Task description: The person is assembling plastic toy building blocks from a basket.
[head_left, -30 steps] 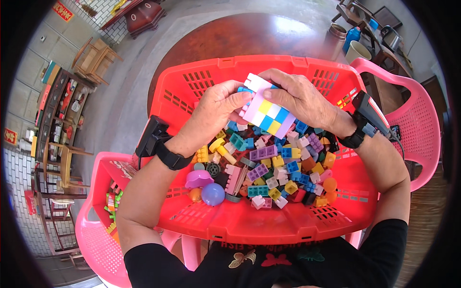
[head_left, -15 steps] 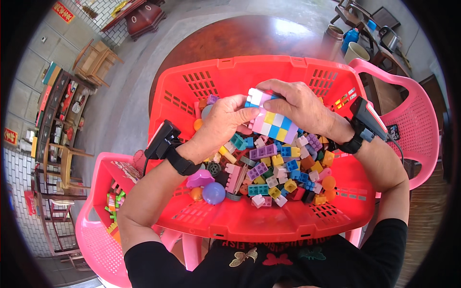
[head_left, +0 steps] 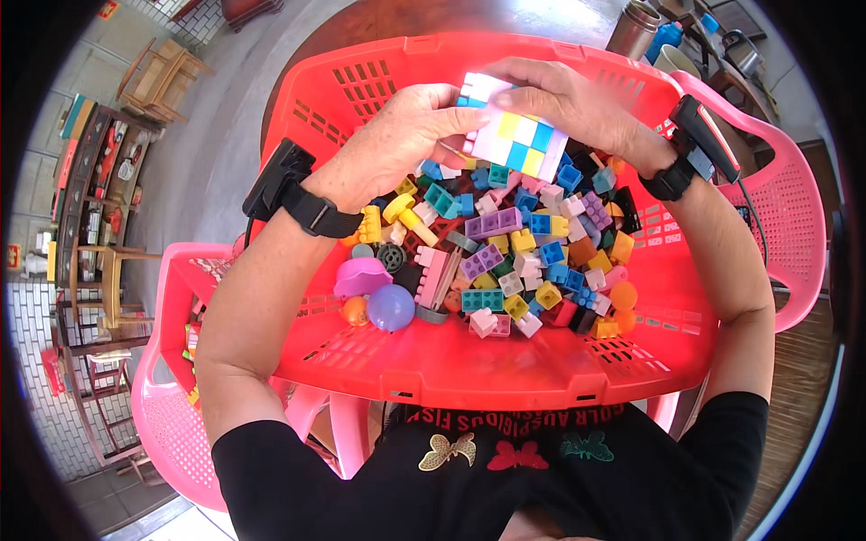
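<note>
Plastic block (head_left: 517,135) observed over the basket (head_left: 451,370), held between left hand (head_left: 406,126) at one side and right hand (head_left: 573,104) across its top; view has tipped downward, two-handed hold unchanged, handling apparently uninterrupted

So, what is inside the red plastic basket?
Mostly loose multicoloured plastic building blocks, plus a round blue ball. What these pieces, the left hand and the right hand cover cannot be seen.
</note>
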The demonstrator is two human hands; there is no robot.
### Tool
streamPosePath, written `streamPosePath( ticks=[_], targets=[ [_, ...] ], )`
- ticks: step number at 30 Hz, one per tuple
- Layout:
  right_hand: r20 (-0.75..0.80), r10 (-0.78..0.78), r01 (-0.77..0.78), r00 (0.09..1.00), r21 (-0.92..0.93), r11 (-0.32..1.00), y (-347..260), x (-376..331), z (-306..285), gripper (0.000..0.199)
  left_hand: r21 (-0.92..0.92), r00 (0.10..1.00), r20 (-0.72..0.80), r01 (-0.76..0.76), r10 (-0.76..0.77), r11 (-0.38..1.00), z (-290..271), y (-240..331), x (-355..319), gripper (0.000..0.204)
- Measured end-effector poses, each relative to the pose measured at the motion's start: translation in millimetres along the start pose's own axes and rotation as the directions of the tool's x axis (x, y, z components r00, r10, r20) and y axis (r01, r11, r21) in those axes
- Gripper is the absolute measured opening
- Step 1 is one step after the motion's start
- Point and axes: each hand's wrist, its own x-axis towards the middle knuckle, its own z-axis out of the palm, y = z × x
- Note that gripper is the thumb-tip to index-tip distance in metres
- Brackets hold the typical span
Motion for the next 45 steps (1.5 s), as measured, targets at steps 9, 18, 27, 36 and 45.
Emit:
streamPosePath(
  ticks=[9,18,27,36,45],
  targets=[
    [-0.105,-0.050,0.041,0.993,-0.084,0.996,10,0,-10,0.035,-0.018,0.997,0.026,-0.069,0.070,0.997,-13,-1,0,0.036],
    [-0.101,-0.135,0.111,0.986,-0.210,0.971,-7,-3,-12,0.033,0.901,0.879,0.343,-0.407,0.331,0.148,3,-71,9,0.036],
    [-0.009,-0.175,0.168,0.984,-0.245,0.955,-3,-2,-14,0.034,0.983,0.917,0.173,-0.182,0.359,-0.007,2,-82,6,0.025],
    [0.020,-0.075,0.077,0.997,-0.218,0.973,6,-3,-13,0.029,0.970,0.875,0.028,-0.140,0.484,0.197,-5,-64,16,0.024],
    [-0.017,-0.064,0.058,0.998,-0.243,0.968,2,-3,-16,0.029,0.008,0.932,-0.341,-0.131,0.125,0.991,-7,-27,10,0.025]
  ],
)
